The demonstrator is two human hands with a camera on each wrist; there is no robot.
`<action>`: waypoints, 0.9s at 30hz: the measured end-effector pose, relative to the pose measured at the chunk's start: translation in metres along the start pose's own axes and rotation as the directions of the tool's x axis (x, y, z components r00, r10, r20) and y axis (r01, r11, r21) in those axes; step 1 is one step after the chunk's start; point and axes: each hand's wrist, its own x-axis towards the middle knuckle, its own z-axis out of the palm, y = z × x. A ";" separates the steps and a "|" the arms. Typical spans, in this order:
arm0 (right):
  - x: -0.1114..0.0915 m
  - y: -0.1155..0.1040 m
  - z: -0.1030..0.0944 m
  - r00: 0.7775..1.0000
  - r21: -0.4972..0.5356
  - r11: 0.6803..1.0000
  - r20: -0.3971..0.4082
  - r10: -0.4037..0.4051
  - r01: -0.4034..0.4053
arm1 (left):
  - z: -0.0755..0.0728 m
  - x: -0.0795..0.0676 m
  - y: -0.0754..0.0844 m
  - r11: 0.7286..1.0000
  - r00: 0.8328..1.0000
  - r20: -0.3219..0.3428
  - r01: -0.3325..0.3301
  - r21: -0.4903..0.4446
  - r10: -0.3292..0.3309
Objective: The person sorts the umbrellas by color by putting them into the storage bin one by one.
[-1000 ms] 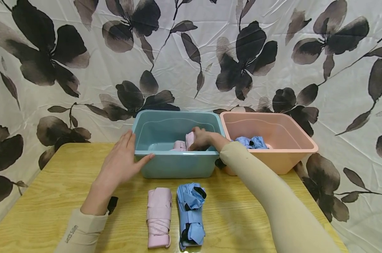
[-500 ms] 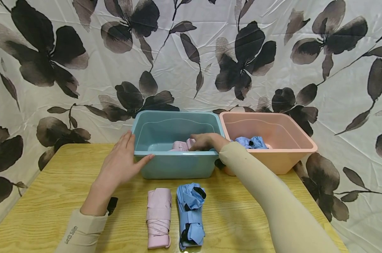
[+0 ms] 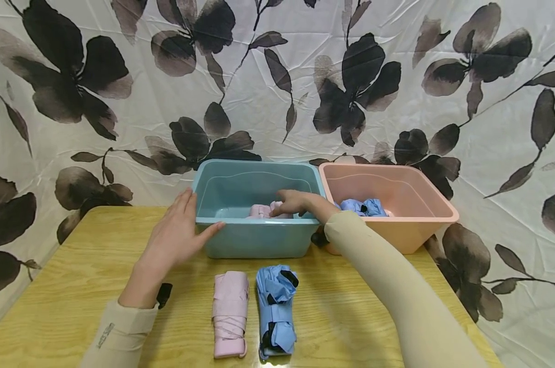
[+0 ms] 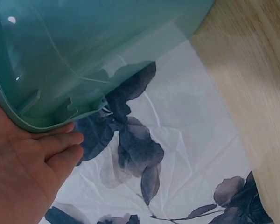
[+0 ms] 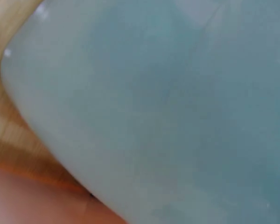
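Inside the teal bin [image 3: 259,240] lie pink folded umbrellas [image 3: 259,211], partly hidden by its front wall. Just over them is my right hand [image 3: 296,201], reaching in across the front rim with loosely extended fingers; the wall hides part of it. My left hand [image 3: 174,237] rests at the bin's front left corner, fingers straight along the side and thumb at the front rim. The left wrist view shows those fingers [image 4: 60,144] against the rim. Teal wall [image 5: 144,112] fills most of the right wrist view, and the right hand is not visible there.
Right beside the teal bin stands a pink bin [image 3: 388,232] holding blue folded umbrellas [image 3: 362,207]. On the wooden table [image 3: 351,317], in front of the bins, another pink folded umbrella [image 3: 230,314] lies next to a blue one [image 3: 277,312]. A floral cloth [image 3: 277,102] hangs behind.
My right hand lowered a pink umbrella into the teal bin beside the other pink one, then let go, its fingers loosening and lifting slightly. My left hand stayed at the corner.
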 end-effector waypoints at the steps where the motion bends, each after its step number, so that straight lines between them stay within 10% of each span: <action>1: -0.004 -0.001 0.000 1.000 -0.017 1.000 -0.022 -0.021 0.021 | 0.000 0.000 0.001 1.000 1.000 0.002 0.000 0.001 0.000; 8: -0.039 -0.010 0.000 0.969 -0.021 0.990 -0.203 -0.143 0.141 | -0.002 0.001 0.004 1.000 1.000 0.007 0.001 0.006 -0.001; 14: -0.071 -0.015 0.013 0.895 0.004 0.958 -0.358 -0.265 0.285 | -0.002 -0.001 0.004 1.000 1.000 0.019 0.004 0.009 -0.005; 20: -0.101 -0.018 0.034 0.764 -0.017 0.910 -0.536 -0.359 0.415 | -0.003 0.000 0.003 1.000 1.000 0.012 0.000 0.017 0.000; 27: -0.127 -0.009 0.071 0.548 -0.147 0.827 -0.685 -0.481 0.542 | -0.001 -0.001 0.005 1.000 1.000 0.009 -0.004 0.024 0.004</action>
